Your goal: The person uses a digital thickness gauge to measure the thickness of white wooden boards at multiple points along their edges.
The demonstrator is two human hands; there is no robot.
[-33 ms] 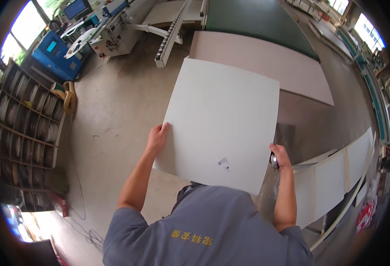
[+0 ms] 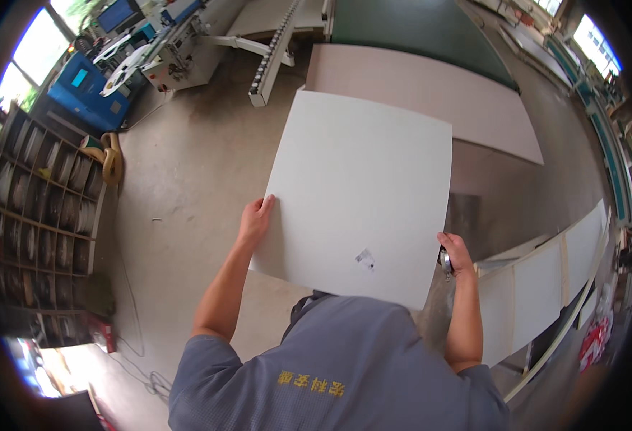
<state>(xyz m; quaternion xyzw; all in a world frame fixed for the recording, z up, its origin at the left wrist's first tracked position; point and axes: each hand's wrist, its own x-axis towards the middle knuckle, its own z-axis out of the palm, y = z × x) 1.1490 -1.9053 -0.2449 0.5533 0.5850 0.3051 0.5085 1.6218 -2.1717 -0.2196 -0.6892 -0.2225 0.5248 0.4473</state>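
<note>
This was a workshop, apparently one for working sheet boards. A machine stood beside a rail of small rollers, with a blue cabinet bearing a lit screen near the windows. A rack was divided into compartments packed with coiled rolls. Cables trailed over the bare floor, and a large pinkish board, pale panels and a broad white sheet matched the trade.

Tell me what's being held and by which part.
A white panel, by its two side edges: the left hand grips its left edge, the right hand its right.
</note>
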